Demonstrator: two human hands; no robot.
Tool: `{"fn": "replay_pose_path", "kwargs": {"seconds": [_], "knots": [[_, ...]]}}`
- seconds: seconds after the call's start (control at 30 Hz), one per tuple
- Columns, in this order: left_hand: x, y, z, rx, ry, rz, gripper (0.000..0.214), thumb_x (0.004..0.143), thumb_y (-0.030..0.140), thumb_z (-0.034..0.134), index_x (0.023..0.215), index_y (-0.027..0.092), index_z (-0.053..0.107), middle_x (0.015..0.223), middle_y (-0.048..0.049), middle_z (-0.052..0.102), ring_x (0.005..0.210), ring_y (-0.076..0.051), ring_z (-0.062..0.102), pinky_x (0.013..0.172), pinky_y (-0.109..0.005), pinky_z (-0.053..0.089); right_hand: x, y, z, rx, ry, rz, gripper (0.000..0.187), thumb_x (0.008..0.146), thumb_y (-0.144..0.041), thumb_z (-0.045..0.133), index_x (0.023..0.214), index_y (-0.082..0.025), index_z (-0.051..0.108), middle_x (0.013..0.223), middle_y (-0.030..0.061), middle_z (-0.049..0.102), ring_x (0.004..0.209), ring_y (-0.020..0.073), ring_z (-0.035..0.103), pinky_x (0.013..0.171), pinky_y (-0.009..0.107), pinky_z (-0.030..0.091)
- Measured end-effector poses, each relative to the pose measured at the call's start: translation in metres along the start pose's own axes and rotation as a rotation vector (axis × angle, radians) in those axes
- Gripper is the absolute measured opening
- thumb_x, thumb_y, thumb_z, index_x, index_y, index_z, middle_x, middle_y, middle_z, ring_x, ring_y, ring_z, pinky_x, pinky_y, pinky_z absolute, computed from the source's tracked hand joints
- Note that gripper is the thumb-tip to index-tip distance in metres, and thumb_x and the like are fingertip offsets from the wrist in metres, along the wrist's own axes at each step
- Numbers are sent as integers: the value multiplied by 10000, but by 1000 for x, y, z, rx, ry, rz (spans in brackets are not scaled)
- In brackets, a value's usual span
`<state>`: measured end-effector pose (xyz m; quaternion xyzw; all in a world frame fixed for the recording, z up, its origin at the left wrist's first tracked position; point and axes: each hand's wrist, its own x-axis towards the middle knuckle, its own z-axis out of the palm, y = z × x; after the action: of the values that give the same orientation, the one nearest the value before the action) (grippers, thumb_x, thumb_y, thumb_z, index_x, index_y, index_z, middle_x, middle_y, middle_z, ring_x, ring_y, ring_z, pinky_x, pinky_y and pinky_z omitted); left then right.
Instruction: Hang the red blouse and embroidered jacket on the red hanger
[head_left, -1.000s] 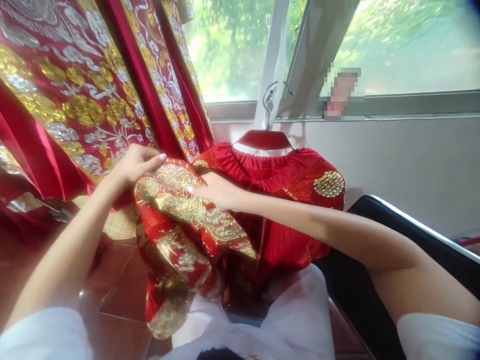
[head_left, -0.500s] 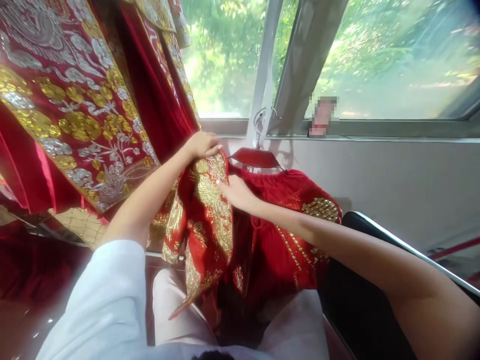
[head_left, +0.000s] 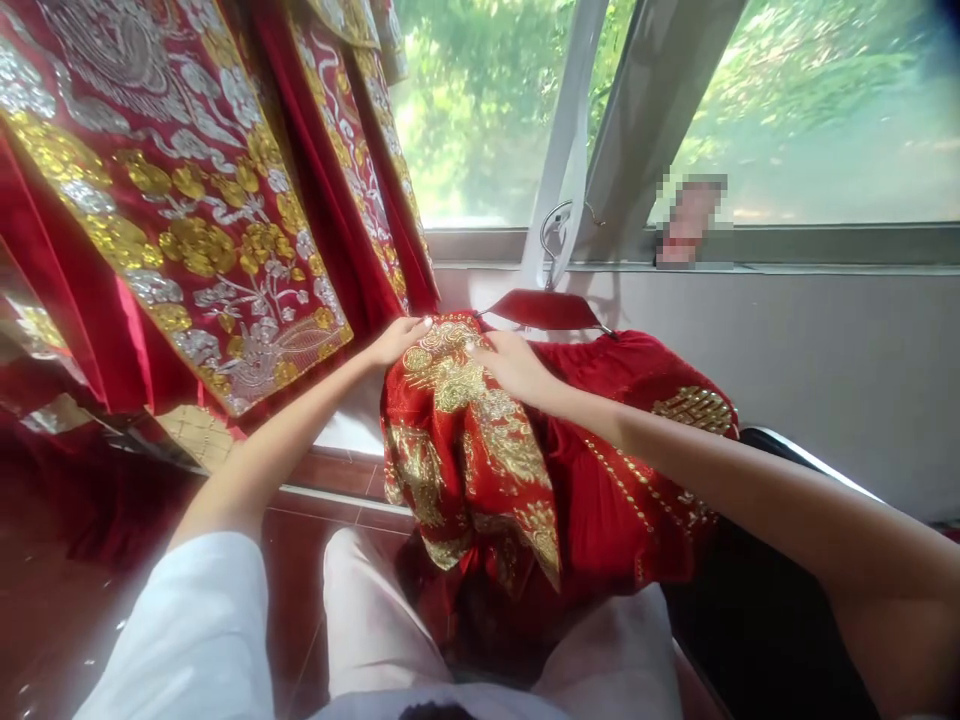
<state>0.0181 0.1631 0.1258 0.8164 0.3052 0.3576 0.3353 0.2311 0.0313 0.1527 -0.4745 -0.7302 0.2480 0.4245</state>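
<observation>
Between my hands hangs a red garment piece with gold embroidery (head_left: 487,400), its top edge gripped at both sides. My left hand (head_left: 401,340) is closed on its left upper edge, the thumb on top. My right hand (head_left: 514,365) pinches the same piece further right, with its fingers tucked behind the cloth. Close behind and to the right is a red gathered skirt (head_left: 622,480) with gold beading. A red hanger (head_left: 544,308) shows above the skirt, its metal hook near a white strap (head_left: 574,140) by the window. Where the embroidered piece joins the skirt, if it does, is hidden.
Large red costume panels (head_left: 225,200) with gold and silver embroidery hang at the left. A black surface with a pale edge (head_left: 757,590) stands at the right. Behind are a window ledge (head_left: 825,268) and a blurred-out object (head_left: 691,222). Brown tiles (head_left: 300,560) cover the floor.
The embroidered piece has been spread out and turned to face me, its folds opened wider. My left hand has shifted lower on its edge. The whole view has moved slightly left.
</observation>
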Motion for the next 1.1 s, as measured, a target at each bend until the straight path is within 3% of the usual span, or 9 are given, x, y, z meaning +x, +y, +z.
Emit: {"fn": "replay_pose_path", "kwargs": {"seconds": [0.17,0.3,0.37,0.5,0.67,0.73,0.83,0.97,1.1], "knots": [[-27,38,-1,-63,57,-43,625,750,728,538,662,117,633,591,-2,597,546,-99,514,551,-223,419,-12,-8,-11,-670,146,-326,196,822,-138,413,849,-147,607,820,107,623,748,211,534,705,367,392],[-48,68,1,-23,-61,-16,619,758,728,533,645,132,652,594,-12,606,540,-101,523,514,-220,415,-12,-18,-6,-796,230,-537,293,815,-265,518,1056,-124,605,1141,162,602,1096,307,497,967,474,322],[-49,75,0,37,-95,-1,620,772,726,517,604,140,630,559,-7,575,509,-93,494,483,-217,383,-2,-21,-8,-788,177,-535,313,844,-392,539,1035,-158,620,1048,121,634,1057,291,514,1015,503,256],[-22,79,-13,173,-41,108,652,787,748,463,514,158,502,497,19,448,469,-76,393,472,-225,315,20,-20,-15,-730,4,-467,362,926,-434,474,702,-185,610,659,30,577,751,191,527,958,454,288],[52,83,6,214,205,297,680,866,742,283,529,170,429,518,19,380,545,-100,445,607,-271,397,19,-13,-19,-603,127,-458,383,967,-291,400,664,-195,614,670,32,600,750,187,547,999,459,310],[74,80,28,150,121,238,715,892,724,203,606,146,513,565,-8,464,624,-130,527,689,-302,440,9,-7,-22,-611,239,-489,324,953,-255,406,777,-196,672,846,69,670,963,242,578,1069,513,257],[80,71,50,21,-161,91,746,899,720,181,760,128,612,673,-53,593,752,-177,603,763,-326,471,-3,4,-28,-638,298,-529,282,936,-248,431,902,-207,707,1120,84,674,1244,300,474,1109,575,222],[54,72,33,150,-228,-136,692,874,720,317,792,122,656,681,-78,643,807,-223,635,766,-325,479,-4,15,-26,-616,282,-545,302,940,-203,410,981,-198,709,1197,87,654,1327,301,422,1135,605,224],[28,98,17,189,-274,-268,704,887,699,297,900,125,705,745,-83,688,925,-230,653,795,-297,478,3,20,-12,-537,306,-561,299,931,-174,415,1035,-176,695,1195,105,642,1384,298,371,1173,597,199]]}}
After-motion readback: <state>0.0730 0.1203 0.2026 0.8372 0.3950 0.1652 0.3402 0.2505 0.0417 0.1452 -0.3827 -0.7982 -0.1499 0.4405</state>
